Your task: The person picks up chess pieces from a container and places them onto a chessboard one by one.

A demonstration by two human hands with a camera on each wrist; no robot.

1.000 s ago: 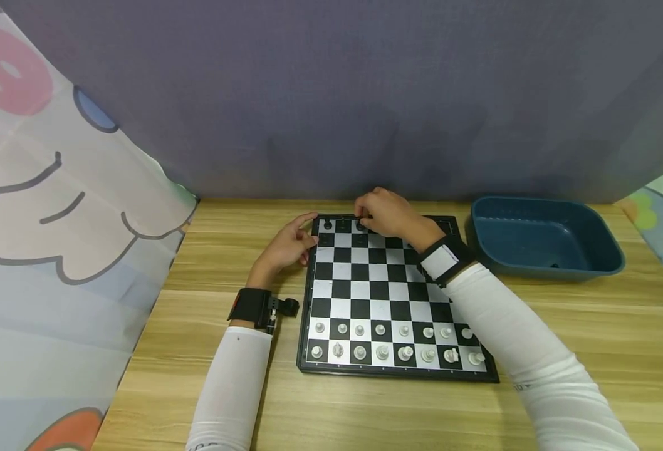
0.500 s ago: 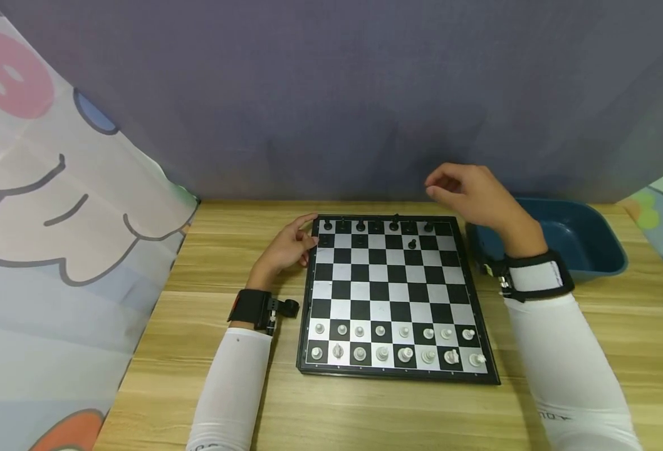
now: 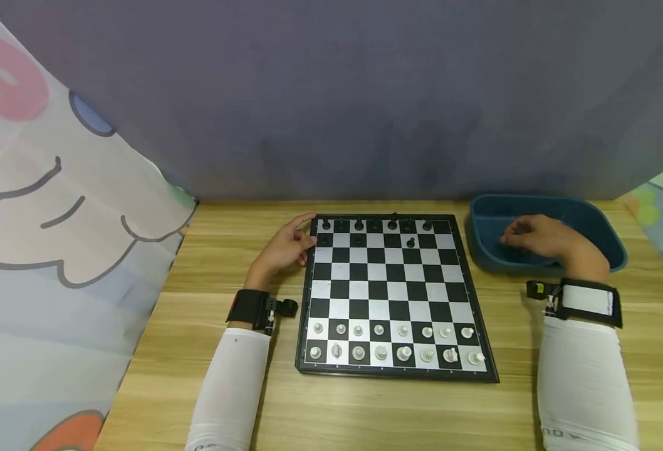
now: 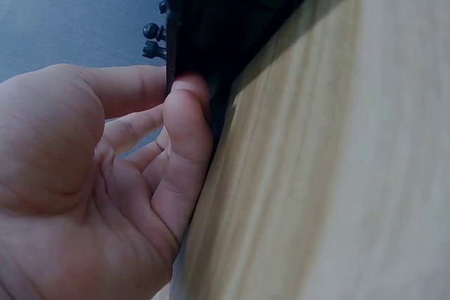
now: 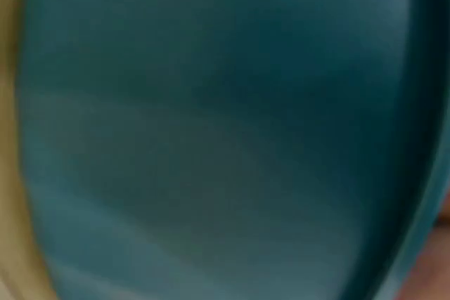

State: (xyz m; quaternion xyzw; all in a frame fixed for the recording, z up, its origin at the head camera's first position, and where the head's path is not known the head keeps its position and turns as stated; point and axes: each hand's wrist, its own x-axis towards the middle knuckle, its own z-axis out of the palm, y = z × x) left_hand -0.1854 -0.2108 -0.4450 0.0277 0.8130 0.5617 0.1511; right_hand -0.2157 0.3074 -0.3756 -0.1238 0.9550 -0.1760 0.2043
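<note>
A black-and-white chessboard (image 3: 385, 290) lies on the table, white chess pieces (image 3: 380, 352) in two rows along its near side. Black chess pieces (image 3: 392, 224) line its far row, and a black pawn (image 3: 411, 242) stands one row nearer. My left hand (image 3: 283, 246) grips the board's left edge near the far corner; in the left wrist view its bent fingers (image 4: 184, 124) press the black side. My right hand (image 3: 551, 241) is inside the blue bin (image 3: 480, 219), fingers bent and pointing left. Whatever is under its fingertips is hidden.
The wooden table (image 3: 393, 413) runs up to a grey upright panel (image 3: 331, 100) behind the board. A cartoon-printed cloth (image 3: 72, 250) borders the left side. The bin stands close to the board's right edge, its wall filling the right wrist view.
My right hand has left the board's far row, swung right, and dropped into the bin. My left hand stays at the board's edge.
</note>
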